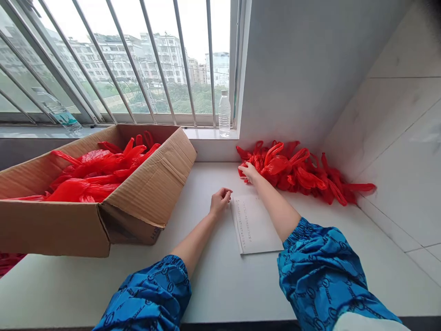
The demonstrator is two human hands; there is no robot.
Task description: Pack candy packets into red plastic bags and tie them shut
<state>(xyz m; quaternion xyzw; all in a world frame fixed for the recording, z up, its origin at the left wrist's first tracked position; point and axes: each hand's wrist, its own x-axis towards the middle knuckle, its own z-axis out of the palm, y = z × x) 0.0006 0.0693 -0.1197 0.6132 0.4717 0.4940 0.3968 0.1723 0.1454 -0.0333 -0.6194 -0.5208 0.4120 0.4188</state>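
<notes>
My right hand (248,172) reaches forward to a heap of red plastic bags (299,172) in the far right corner of the white counter (220,276), its fingers closed on the near edge of one bag. My left hand (220,200) rests on the counter in a loose fist, empty, just left of a white printed sheet (253,223) that lies under my right forearm. Both arms wear blue patterned sleeves.
An open cardboard box (144,193) full of red plastic bags (96,172) stands at the left. A clear water bottle (224,112) stands on the window sill, and another bottle (58,112) lies behind the window bars. A tiled wall (396,138) borders the right.
</notes>
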